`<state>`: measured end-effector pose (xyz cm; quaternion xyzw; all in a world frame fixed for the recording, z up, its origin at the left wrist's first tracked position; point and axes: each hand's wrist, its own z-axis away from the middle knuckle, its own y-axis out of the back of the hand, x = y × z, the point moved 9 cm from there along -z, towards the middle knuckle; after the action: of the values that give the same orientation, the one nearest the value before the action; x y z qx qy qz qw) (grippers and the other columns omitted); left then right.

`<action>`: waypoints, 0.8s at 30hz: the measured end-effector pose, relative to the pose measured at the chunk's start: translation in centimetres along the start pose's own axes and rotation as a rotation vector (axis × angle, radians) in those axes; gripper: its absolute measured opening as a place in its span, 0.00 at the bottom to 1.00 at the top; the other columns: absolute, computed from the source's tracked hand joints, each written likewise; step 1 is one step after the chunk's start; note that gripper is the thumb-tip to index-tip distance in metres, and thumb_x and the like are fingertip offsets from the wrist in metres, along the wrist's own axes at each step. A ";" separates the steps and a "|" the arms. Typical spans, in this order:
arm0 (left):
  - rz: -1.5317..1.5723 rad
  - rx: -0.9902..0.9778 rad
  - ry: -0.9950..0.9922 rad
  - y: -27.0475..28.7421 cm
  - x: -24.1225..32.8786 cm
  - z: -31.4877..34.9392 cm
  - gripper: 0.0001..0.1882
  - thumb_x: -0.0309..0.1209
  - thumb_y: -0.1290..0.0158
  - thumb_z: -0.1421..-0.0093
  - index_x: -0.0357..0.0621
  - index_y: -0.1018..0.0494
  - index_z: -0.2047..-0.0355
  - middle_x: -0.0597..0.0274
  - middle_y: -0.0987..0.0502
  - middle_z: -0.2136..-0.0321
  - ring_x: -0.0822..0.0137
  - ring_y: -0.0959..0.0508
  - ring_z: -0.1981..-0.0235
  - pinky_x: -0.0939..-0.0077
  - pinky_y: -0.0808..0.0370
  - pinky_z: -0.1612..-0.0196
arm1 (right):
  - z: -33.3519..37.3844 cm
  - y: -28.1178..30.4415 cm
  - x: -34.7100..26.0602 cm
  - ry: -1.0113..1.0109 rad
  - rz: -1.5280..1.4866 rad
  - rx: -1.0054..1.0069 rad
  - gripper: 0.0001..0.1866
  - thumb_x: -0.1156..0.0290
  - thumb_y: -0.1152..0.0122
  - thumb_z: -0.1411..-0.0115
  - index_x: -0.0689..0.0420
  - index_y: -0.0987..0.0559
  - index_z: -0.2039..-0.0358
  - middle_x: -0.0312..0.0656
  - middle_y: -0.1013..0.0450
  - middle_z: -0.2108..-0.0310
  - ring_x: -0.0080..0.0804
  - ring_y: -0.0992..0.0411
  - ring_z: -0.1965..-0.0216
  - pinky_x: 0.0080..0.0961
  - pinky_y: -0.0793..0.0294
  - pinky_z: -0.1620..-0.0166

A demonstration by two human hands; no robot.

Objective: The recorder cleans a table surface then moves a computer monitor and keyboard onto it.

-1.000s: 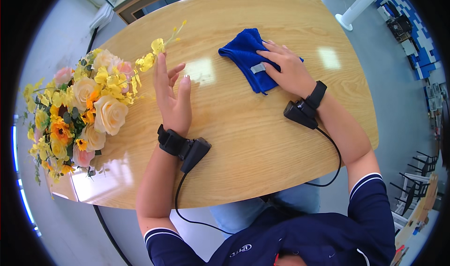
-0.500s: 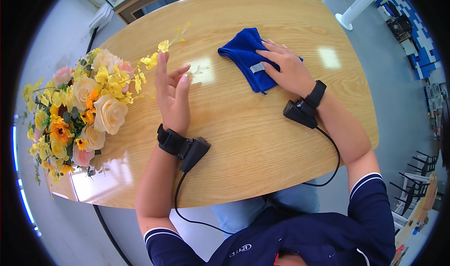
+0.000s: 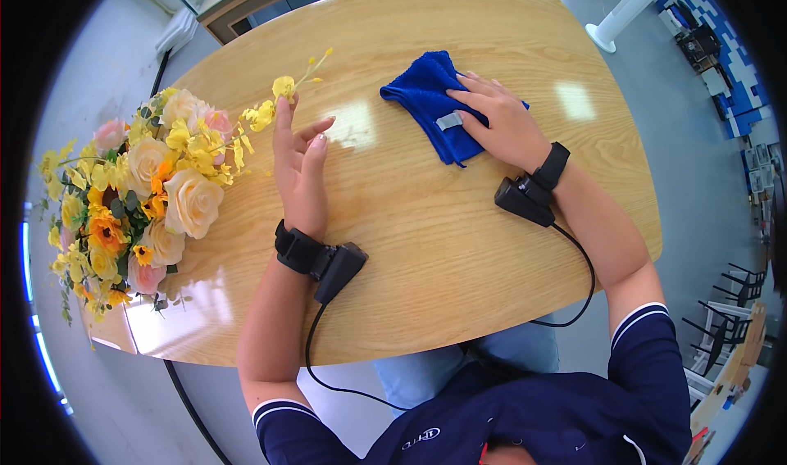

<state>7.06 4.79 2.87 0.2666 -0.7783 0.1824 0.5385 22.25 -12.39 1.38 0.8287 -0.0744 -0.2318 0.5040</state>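
Observation:
My left hand (image 3: 303, 174) is raised at the right side of a bouquet (image 3: 106, 231) of cream, pink, yellow and orange flowers. Its fingers are apart, and the upper fingertips meet a yellow blossom (image 3: 284, 86) on a spray that reaches out of the bouquet. I cannot tell whether they press on it. My right hand (image 3: 508, 129) lies over a crumpled blue cloth (image 3: 426, 92) on the wooden table (image 3: 426, 244). Its fingers are stretched flat across the cloth, with the thumb beside a small pale tag (image 3: 449, 121). Part of the cloth is hidden under the palm.
Each wrist wears a black strapped device, the left one (image 3: 340, 270) and the right one (image 3: 525, 200), with a cable running toward my body. A white post (image 3: 627, 14) stands past the table's far right corner. Black chairs (image 3: 725, 326) stand on the right.
My left hand has shifted slightly left and down. The yellow spray's tip has moved a little downward. My right hand and the cloth have hardly moved.

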 end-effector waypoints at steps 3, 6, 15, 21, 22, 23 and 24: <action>-0.004 0.006 -0.017 0.1 0.2 0.0 0.33 0.32 0.58 0.45 0.43 0.55 0.40 0.55 0.48 0.42 0.64 0.32 0.54 0.71 0.39 0.49 | 0.0 0.0 -0.1 -0.006 -0.002 -0.002 0.17 0.66 0.52 0.46 0.55 0.28 0.56 0.46 0.38 0.47 0.42 0.44 0.43 0.38 0.48 0.42; -0.023 0.010 -0.045 0.0 0.5 0.1 0.32 0.31 0.57 0.45 0.43 0.55 0.40 0.55 0.48 0.42 0.64 0.32 0.54 0.70 0.39 0.49 | 0.0 0.1 0.0 -0.010 -0.004 -0.001 0.17 0.66 0.52 0.46 0.55 0.28 0.56 0.46 0.38 0.47 0.42 0.45 0.43 0.37 0.48 0.42; -0.080 0.037 -0.110 0.0 1.3 0.3 0.32 0.31 0.58 0.45 0.39 0.55 0.41 0.52 0.49 0.42 0.63 0.32 0.55 0.70 0.38 0.50 | 0.1 0.0 0.0 -0.006 -0.002 -0.001 0.17 0.66 0.51 0.46 0.55 0.28 0.56 0.46 0.38 0.47 0.42 0.45 0.43 0.37 0.48 0.42; -0.058 0.039 -0.100 0.1 1.4 0.2 0.32 0.30 0.61 0.48 0.36 0.53 0.42 0.51 0.47 0.43 0.64 0.32 0.55 0.70 0.37 0.51 | 0.1 0.0 0.2 -0.015 -0.018 -0.004 0.17 0.65 0.51 0.46 0.55 0.28 0.56 0.46 0.39 0.47 0.41 0.45 0.43 0.37 0.48 0.42; -0.056 0.039 -0.098 0.1 1.3 0.2 0.32 0.29 0.61 0.48 0.36 0.53 0.43 0.51 0.47 0.43 0.64 0.32 0.56 0.70 0.37 0.51 | 0.1 -0.1 0.2 -0.009 -0.008 -0.011 0.17 0.65 0.51 0.46 0.55 0.28 0.56 0.46 0.39 0.47 0.41 0.45 0.43 0.37 0.48 0.42; -0.056 0.038 -0.100 0.2 1.3 0.2 0.32 0.29 0.61 0.48 0.36 0.53 0.43 0.51 0.47 0.43 0.64 0.32 0.56 0.70 0.37 0.51 | 0.1 -0.1 0.1 -0.009 -0.009 -0.009 0.17 0.65 0.51 0.46 0.55 0.28 0.56 0.46 0.39 0.47 0.41 0.45 0.43 0.37 0.48 0.42; -0.058 0.030 -0.107 0.2 1.3 0.2 0.32 0.29 0.61 0.49 0.36 0.52 0.43 0.51 0.47 0.43 0.64 0.32 0.56 0.70 0.37 0.51 | 0.1 -0.1 0.1 -0.013 -0.009 -0.014 0.17 0.66 0.51 0.46 0.55 0.28 0.56 0.46 0.39 0.47 0.41 0.45 0.43 0.37 0.48 0.42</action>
<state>6.47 4.51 4.00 0.3062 -0.7951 0.1638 0.4972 22.28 -12.40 1.22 0.8239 -0.0725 -0.2399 0.5083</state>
